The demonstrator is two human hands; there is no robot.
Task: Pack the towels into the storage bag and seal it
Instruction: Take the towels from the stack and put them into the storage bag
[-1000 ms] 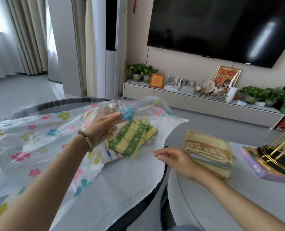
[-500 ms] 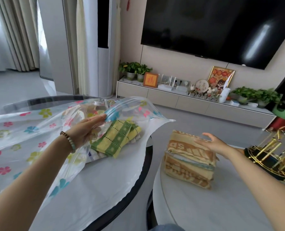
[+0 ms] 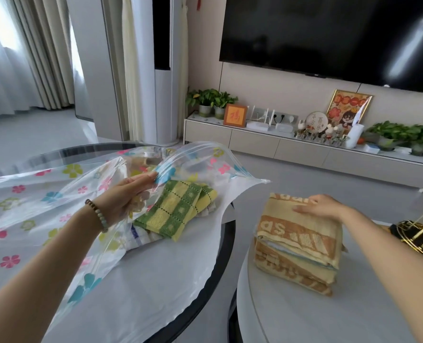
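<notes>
Now I see my left hand (image 3: 128, 194) pinching the zip edge of the clear, flower-printed storage bag (image 3: 57, 201), lifting its mouth over a checked green-and-yellow terry towel (image 3: 178, 214) inside (soft, folded flat). My right hand (image 3: 321, 206) rests flat, fingers extended, atop the stacked tan towels (image 3: 297, 246) on the round grey table (image 3: 304, 318).

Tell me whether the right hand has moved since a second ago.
Yes. The right hand went from the near-left corner of the folded orange towel stack across to its far top edge, where it now rests, away from the person.
</notes>
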